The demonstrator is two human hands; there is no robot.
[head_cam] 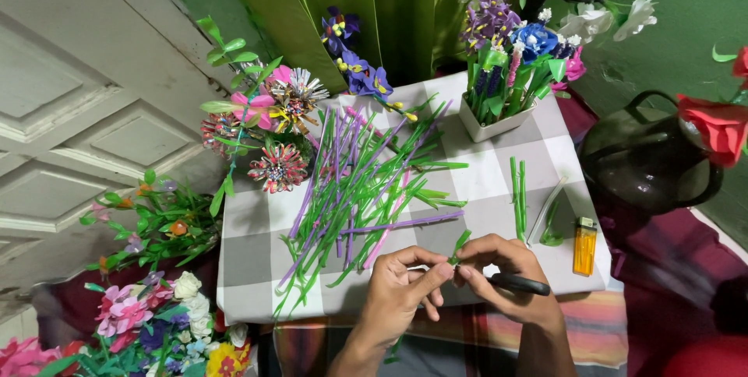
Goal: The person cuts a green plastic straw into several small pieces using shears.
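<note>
My left hand (401, 287) and my right hand (502, 276) meet at the near edge of a small table covered with a grey-and-white checked cloth (483, 178). Both pinch a short green straw piece (458, 246) between fingertips. A black-handled tool (518, 284) also lies in my right hand, its tip hidden. A heap of green, purple and pink plastic straws (362, 182) is spread over the cloth just beyond my hands. Two or three loose green straw strips (518, 198) lie to the right of the heap.
A yellow lighter (584, 246) lies at the cloth's right edge. A white pot of artificial flowers (499, 112) stands at the back, straw flowers (273, 132) at the left. A dark kettle (650, 159) sits right. More artificial flowers (156, 322) crowd the lower left.
</note>
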